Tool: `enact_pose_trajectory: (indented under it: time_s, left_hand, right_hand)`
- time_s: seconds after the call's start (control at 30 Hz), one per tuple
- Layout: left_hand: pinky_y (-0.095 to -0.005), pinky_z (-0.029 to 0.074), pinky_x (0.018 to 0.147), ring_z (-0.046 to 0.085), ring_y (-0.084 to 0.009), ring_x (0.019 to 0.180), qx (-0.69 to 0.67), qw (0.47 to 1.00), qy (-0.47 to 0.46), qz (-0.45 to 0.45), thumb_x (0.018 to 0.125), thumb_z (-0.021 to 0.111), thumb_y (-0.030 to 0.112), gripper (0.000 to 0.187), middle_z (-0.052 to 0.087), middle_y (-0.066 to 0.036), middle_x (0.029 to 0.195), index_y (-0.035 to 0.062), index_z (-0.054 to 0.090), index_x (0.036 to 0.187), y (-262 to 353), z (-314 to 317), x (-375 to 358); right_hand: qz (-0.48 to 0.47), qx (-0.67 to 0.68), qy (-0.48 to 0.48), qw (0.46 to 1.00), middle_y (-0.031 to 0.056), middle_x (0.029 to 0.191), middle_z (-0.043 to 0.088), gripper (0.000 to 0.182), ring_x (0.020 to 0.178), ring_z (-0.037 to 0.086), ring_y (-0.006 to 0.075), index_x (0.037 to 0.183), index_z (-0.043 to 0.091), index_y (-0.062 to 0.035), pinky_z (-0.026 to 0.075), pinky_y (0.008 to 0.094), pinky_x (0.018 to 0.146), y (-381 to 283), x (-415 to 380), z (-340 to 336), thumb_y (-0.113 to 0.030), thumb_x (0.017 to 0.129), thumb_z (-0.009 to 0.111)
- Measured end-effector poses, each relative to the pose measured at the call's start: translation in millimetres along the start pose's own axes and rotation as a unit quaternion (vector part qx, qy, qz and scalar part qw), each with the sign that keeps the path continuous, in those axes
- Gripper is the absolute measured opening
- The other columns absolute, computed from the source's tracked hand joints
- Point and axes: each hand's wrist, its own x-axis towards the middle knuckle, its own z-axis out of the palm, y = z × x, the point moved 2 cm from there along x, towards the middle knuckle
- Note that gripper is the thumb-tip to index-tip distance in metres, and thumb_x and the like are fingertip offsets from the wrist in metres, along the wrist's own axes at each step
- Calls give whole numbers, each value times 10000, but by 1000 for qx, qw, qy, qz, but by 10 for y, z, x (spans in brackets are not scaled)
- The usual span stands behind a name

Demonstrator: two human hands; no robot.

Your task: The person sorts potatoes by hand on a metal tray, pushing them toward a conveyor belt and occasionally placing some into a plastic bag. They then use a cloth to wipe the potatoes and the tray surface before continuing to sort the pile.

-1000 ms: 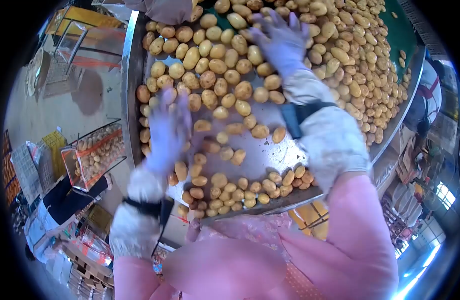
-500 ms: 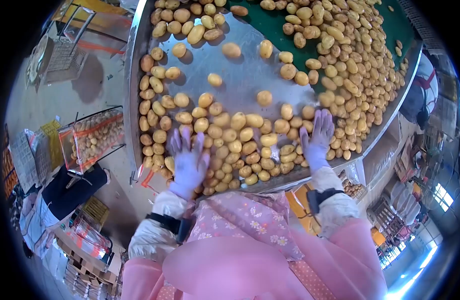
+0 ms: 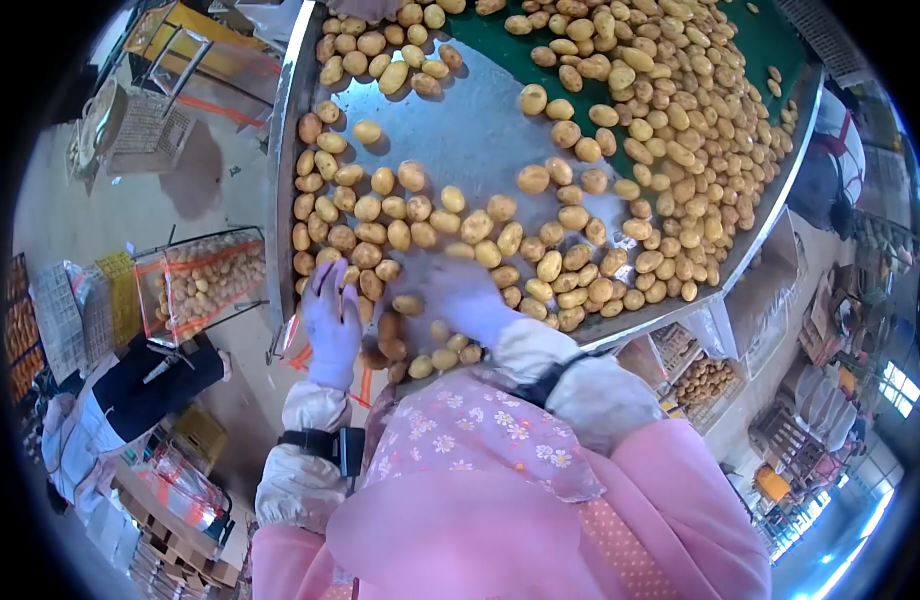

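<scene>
My left hand (image 3: 333, 325), in a pale lilac glove, rests at the near left corner of the metal sorting table (image 3: 445, 125), its fingers apart against potatoes (image 3: 369, 208). Beside it, my right hand (image 3: 465, 295), gloved alike, is low over the potatoes near the front edge. Motion smears its fingers, so their grip cannot be made out. Between my hands and my apron, several potatoes (image 3: 391, 345) are blurred. More potatoes lie loose across the metal in front of both hands.
A big potato heap (image 3: 700, 130) covers much of the green surface (image 3: 500, 48) at the right. On the floor at left stands a mesh-sided frame (image 3: 205, 285) full of potatoes, with a person (image 3: 130, 395) near it. Another person (image 3: 830, 160) is beyond the table's right side.
My right hand has swept left from the right part of the table to beside my left hand. The left hand has shifted slightly left. Potatoes near the front have moved left.
</scene>
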Motion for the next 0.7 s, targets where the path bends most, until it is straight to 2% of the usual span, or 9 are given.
enact_pose_trajectory:
  time_s: [0.17, 0.27, 0.37, 0.47, 0.5, 0.53, 0.57, 0.6, 0.7]
  left_hand:
    - [-493, 410, 1105, 530, -408, 1309, -36, 998, -46, 36, 965, 592, 169, 423, 572, -203, 1431, 80, 634, 1376, 45, 343, 470]
    - [-561, 301, 1188, 430, -471, 1401, -27, 998, -50, 19, 977, 579, 284, 503, 517, -208, 1506, 120, 578, 1453, 157, 650, 623]
    - [-668, 190, 1194, 303, -540, 1440, 124, 988, -75, 60, 930, 651, 397, 641, 416, -183, 1576, 165, 513, 1512, 738, 993, 522]
    - [-650, 188, 1210, 323, -511, 1432, 57, 946, -238, 215, 907, 656, 388, 609, 451, -146, 1543, 178, 553, 1469, 1268, 981, 128]
    - [-644, 200, 1209, 347, -467, 1433, 16, 925, -265, 273, 907, 653, 359, 573, 469, -132, 1533, 187, 573, 1447, 1268, 973, -28]
    - [-638, 212, 1208, 372, -423, 1434, -25, 899, -293, 326, 907, 650, 329, 539, 486, -117, 1524, 197, 593, 1426, 1244, 959, -189]
    - [-613, 241, 1210, 420, -342, 1415, -25, 897, -305, 318, 911, 645, 277, 506, 523, -85, 1494, 225, 610, 1413, 1143, 869, -261]
    - [-586, 285, 1197, 446, -322, 1398, -23, 890, -327, 318, 888, 670, 283, 503, 537, -83, 1477, 223, 634, 1386, 976, 749, -271]
    - [-572, 328, 1170, 455, -363, 1378, 15, 914, -315, 253, 849, 711, 241, 505, 533, -122, 1466, 205, 659, 1350, 350, 340, -533]
  right_hand:
    - [277, 105, 164, 941, 148, 1105, 743, 384, 1021, 710, 343, 1225, 711, -94, 548, 442, 927, 533, -1928, -818, -372, 960, 705]
    - [339, -65, 12, 938, 182, 1393, 615, 486, 1280, 590, 359, 1381, 609, -107, 485, 444, 1050, 1029, -3263, -1146, -253, 930, 716]
    - [345, -311, 112, 878, 228, 1561, 438, 564, 1411, 449, 411, 1437, 570, -126, 415, 450, 1131, 1161, -3222, -1461, -219, 905, 734]
    - [313, -190, 255, 895, 271, 1597, 362, 706, 1459, 377, 436, 1531, 467, -137, 345, 446, 1196, 1135, -1993, -1446, -249, 896, 756]
    - [332, 47, 325, 884, 262, 1628, 314, 752, 1478, 362, 425, 1549, 431, -114, 333, 419, 1209, 1280, -1638, -1140, -261, 892, 766]
    - [309, 92, 311, 894, 271, 1640, 276, 756, 1505, 320, 429, 1571, 402, -140, 300, 514, 1218, 1264, -1307, -857, -344, 920, 727]
    - [375, -274, 66, 883, 280, 1628, 284, 752, 1500, 277, 489, 1561, 414, -150, 216, 673, 1202, 1004, -1008, -549, -475, 931, 663]
    - [274, -211, 141, 927, 270, 1621, 300, 709, 1498, 222, 542, 1545, 441, -197, 133, 788, 1157, 714, -916, -403, -550, 947, 584]
    - [-79, -202, -7, 976, 148, 1527, 449, 693, 1488, 287, 462, 1501, 484, -253, 210, 663, 1210, 608, -1104, -362, -500, 881, 673]
